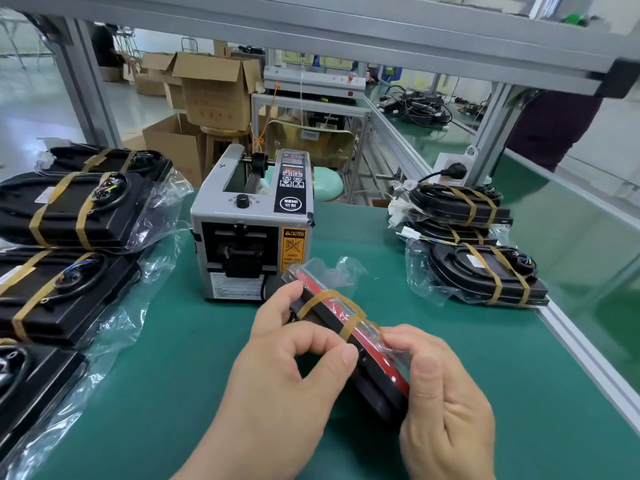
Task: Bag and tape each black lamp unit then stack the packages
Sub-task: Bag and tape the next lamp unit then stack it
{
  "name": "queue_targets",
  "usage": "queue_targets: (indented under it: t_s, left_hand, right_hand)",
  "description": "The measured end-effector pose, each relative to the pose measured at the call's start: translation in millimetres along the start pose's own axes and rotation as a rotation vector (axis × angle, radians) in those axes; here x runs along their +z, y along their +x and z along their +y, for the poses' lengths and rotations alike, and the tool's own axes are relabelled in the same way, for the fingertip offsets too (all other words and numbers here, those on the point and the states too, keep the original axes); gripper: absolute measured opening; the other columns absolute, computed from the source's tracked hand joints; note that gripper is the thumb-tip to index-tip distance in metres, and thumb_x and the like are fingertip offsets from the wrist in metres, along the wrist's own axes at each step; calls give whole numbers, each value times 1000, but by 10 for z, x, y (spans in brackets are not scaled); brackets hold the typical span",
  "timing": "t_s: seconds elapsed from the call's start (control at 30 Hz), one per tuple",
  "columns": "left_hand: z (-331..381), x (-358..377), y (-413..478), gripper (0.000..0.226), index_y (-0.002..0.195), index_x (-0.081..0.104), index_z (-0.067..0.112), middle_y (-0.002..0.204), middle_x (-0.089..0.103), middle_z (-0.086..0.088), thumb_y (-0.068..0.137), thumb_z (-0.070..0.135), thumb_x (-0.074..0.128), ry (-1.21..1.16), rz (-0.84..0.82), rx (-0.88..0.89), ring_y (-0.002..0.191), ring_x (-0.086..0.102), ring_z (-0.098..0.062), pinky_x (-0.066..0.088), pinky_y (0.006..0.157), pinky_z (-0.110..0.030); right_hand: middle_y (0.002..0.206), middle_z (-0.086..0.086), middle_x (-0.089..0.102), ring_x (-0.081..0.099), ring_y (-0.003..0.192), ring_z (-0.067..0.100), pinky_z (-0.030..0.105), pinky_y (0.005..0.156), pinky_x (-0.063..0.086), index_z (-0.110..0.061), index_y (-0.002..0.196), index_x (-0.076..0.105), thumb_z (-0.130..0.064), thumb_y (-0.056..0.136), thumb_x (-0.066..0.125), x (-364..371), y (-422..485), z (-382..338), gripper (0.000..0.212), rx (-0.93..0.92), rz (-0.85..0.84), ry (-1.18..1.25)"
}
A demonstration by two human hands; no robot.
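A black lamp unit (377, 372) with a red edge stands on its side in a clear bag above the green mat, and two brown tape strips (349, 317) cross its upper end. My left hand (291, 368) grips it from the left, fingers curled round the body and thumb at the tape. My right hand (440, 396) holds the near end from the right, pinching the bag film. Bagged and taped units are stacked at the left (72, 209) and at the right (485, 271).
A grey tape dispenser (249, 230) stands on the green mat (180, 358) just beyond my hands. An aluminium frame post (491, 133) and a power socket (453, 168) rise at the right edge. Cardboard boxes (214, 88) sit behind the bench.
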State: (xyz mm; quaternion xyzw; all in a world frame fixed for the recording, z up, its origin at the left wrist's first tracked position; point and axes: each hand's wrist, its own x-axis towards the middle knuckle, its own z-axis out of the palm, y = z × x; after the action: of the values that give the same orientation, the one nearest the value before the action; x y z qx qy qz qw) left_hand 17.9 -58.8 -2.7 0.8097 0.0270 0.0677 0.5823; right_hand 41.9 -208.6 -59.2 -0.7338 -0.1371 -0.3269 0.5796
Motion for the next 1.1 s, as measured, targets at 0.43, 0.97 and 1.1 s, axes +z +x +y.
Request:
queue_targets:
  t_s: [0.43,0.97,1.1]
  left_hand:
    - [10,30,-23,5,68,68,43,137,11,46,68,45,63,48,-17,32,129,19,16,21,90,-4]
    - [-91,100,3,4,72,67,45,135,13,49,69,45,63,94,81,72,132,23,11,19,87,4]
    - [-94,126,3,10,74,66,46,135,17,47,65,48,63,112,116,85,133,22,11,15,86,9]
  right_hand:
    - [103,-12,67,63,102,16,16,86,43,-28,97,67,-44,100,34,-15,21,-44,36,-11,-21,-34]
    - [104,-17,66,62,103,11,14,88,42,-30,98,66,-43,101,32,-21,25,-44,36,-42,-29,-69]
    - [104,-16,66,62,103,11,15,88,42,-30,99,66,-44,101,32,-21,27,-46,36,-42,-28,-58]
